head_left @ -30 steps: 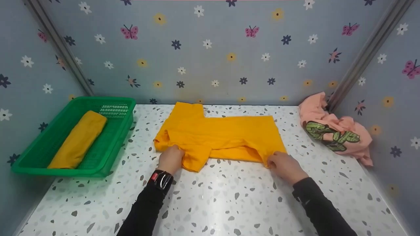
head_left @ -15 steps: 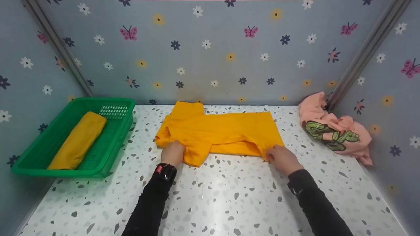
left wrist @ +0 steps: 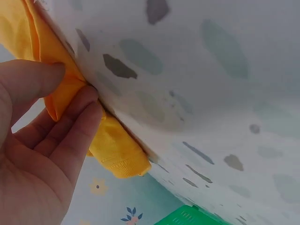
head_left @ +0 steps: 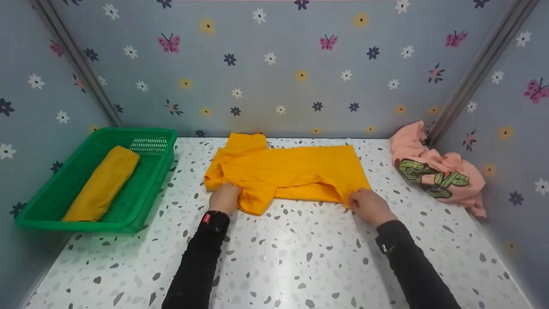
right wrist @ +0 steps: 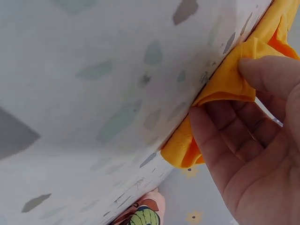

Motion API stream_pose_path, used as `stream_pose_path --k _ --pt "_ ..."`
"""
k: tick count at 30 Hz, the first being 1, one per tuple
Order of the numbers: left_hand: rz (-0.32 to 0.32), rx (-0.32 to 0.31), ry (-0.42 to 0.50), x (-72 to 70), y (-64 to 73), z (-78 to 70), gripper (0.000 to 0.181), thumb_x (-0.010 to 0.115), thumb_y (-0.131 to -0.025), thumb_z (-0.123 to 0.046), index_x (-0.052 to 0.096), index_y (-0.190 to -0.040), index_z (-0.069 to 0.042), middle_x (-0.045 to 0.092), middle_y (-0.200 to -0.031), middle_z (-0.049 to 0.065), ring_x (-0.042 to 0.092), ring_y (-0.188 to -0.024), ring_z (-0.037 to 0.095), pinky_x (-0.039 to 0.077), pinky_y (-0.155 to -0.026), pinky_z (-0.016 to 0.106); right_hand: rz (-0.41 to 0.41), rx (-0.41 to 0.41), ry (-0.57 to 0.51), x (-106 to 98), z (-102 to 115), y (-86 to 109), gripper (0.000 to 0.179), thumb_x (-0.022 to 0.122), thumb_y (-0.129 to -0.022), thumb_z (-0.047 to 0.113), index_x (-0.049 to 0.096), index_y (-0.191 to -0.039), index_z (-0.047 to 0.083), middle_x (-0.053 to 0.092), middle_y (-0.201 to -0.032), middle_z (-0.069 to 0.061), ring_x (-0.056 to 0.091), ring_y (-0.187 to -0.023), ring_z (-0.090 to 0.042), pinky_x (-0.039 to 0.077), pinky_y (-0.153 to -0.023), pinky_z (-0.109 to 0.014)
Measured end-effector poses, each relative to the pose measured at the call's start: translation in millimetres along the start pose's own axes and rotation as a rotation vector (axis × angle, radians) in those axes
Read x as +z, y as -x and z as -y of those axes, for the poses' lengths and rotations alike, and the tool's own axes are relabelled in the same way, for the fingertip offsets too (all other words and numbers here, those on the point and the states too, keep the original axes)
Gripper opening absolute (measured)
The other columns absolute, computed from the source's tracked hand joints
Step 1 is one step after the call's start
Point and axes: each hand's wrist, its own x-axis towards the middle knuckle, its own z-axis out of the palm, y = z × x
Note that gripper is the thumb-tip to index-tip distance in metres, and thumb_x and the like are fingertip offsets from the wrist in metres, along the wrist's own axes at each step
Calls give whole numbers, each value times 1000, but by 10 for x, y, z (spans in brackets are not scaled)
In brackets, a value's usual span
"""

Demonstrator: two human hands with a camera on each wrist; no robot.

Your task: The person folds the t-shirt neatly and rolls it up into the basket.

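Observation:
A yellow T-shirt [head_left: 300, 165] lies on its side on the speckled table, partly folded lengthwise, one sleeve toward the back wall and the other toward the front. My left hand [head_left: 225, 198] pinches its near edge beside the front sleeve; in the left wrist view the thumb and fingers [left wrist: 77, 105] have the fabric between them. At the hem corner on the right, my right hand [head_left: 371, 207] pinches the cloth, and the right wrist view shows the thumb on top and fingers [right wrist: 211, 136] underneath. Between the hands the near edge bulges up, showing an opening.
On the left stands a green basket [head_left: 156, 180] with a folded yellow cloth [head_left: 103, 184] in it. A crumpled pink garment [head_left: 437, 171] with a green print lies against the right wall. Flower-patterned walls [head_left: 274, 68] close off the back and both sides of the table [head_left: 291, 257].
Both hands have moved slightly away from the body, pushing the shirt's near edge toward the back wall. Each keeps its pinch on the shirt. Basket and pink garment stay put.

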Motion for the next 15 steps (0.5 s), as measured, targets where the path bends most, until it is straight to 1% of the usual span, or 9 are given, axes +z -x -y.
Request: stream_pose_path --k 2,4,7,9,13,15 --pt "-9 -10 56 -6 15 41 20 60 -89 7 74 -100 -4 65 -89 14 61 -86 32 52 -78 46 -7 6 -2 -7 -10 16 9 68 -92 10 71 -100 9 56 -89 -5 53 -79 -24 48 -76 -43" --pt "-30 -31 132 -17 33 84 24 61 -88 9 74 -104 -4 68 -94 14 63 -90 32 51 -83 46 -25 15 -2 -23 -26 37 9 70 -91 13 70 -99 8 57 -89 -6 53 -81 -25 47 -77 -44" --pt "-56 -90 252 -58 64 129 29 62 -86 12 72 -109 -2 69 -103 14 63 -97 33 49 -90 47 -61 38 -3 -77 -56 67 11 70 -91 15 69 -99 8 57 -91 -7 53 -84 -27 47 -79 -46" --pt "-71 -129 309 -95 74 143 27 60 -88 11 71 -109 -1 69 -107 14 63 -100 32 48 -93 47 -93 55 -10 -121 -79 82 10 68 -92 13 68 -99 7 57 -91 -8 53 -85 -28 47 -79 -46" --pt "-106 -175 365 -181 84 147 17 59 -93 4 72 -102 -2 69 -100 12 63 -94 30 49 -90 46 -170 84 -30 -204 -78 100 10 65 -93 13 67 -100 5 58 -91 -10 53 -84 -29 48 -80 -47" --pt "-138 -190 393 -235 89 136 12 62 -94 0 72 -100 -3 69 -99 11 63 -92 29 51 -87 45 -217 88 -41 -241 -56 108 13 64 -94 13 68 -102 4 60 -94 -13 53 -85 -30 49 -82 -49"
